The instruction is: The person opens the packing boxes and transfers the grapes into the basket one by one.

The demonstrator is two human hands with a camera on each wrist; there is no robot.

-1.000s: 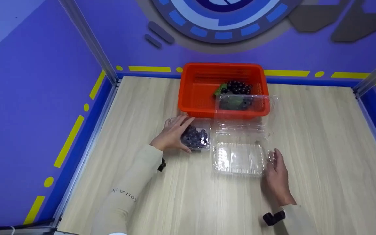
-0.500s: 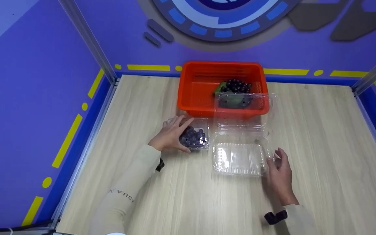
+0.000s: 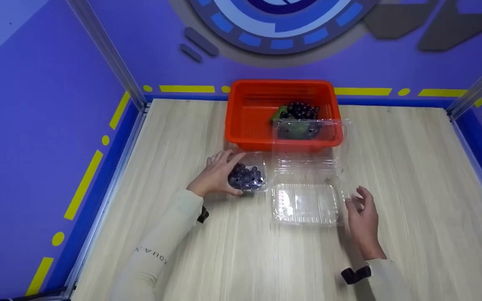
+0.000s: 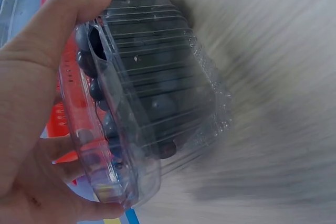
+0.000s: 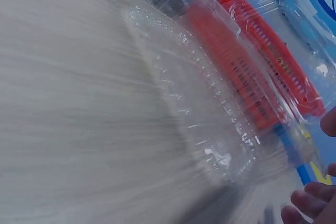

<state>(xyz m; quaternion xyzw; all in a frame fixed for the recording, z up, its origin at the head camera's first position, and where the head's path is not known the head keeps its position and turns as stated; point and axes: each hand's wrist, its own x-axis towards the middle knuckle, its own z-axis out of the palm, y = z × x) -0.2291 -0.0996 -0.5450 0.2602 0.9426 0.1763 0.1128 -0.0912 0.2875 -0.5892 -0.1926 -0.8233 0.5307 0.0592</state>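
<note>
My left hand (image 3: 215, 175) grips a small clear plastic box (image 3: 259, 156) of dark grapes (image 3: 247, 177) left of the table's middle. In the left wrist view, thumb and fingers span the ribbed box (image 4: 157, 72) across its lidded side. To its right lies a larger clear clamshell (image 3: 306, 205) with nothing inside, its lid (image 3: 306, 146) folded back against the red basket. Just off the clamshell's right side is my right hand (image 3: 364, 225), fingers loosely bent and holding nothing. The right wrist view catches only part of that hand (image 5: 317, 203) beside the clamshell (image 5: 178, 82).
The red basket (image 3: 283, 82) stands at the back by the blue wall. Inside it sits a bunch of dark grapes (image 3: 301, 109) with a green leaf (image 3: 278, 113), partly seen through the clear lid. Blue panels bound the wooden table (image 3: 241, 259) at the back and sides.
My right hand has drawn slightly right, away from the clamshell's edge. The left hand keeps its grip on the grape box, which has edged a little left of the clamshell.
</note>
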